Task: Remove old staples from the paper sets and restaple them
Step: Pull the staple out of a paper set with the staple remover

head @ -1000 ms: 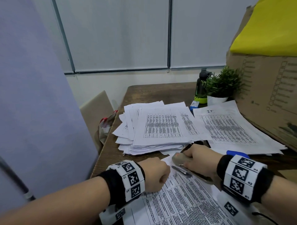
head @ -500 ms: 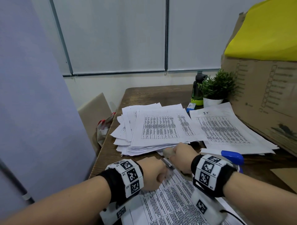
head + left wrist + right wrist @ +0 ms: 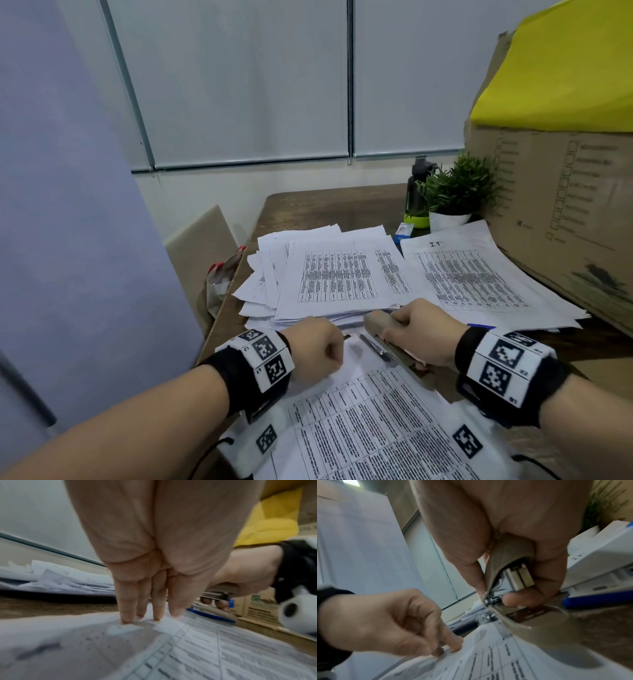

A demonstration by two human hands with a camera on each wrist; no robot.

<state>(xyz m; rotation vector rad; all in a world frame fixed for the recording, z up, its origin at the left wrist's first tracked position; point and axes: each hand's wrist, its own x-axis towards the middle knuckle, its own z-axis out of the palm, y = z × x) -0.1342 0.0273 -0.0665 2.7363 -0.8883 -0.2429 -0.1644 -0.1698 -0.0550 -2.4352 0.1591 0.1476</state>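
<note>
At the near table edge, the right hand grips the stapler; left hand fingertips press the paper set, fingers curled. Thin, floppy sheets probably slide, so pin them near the corner.

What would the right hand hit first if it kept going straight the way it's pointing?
Probably the paper pile. The right hand grips the stapler, whose nose points away toward the pile's near edge, so the stapler would likely meet it first; the gap is unclear.

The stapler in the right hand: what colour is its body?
Beige or tan stapler, gripped by the right hand; the right wrist view shows it best.
</note>
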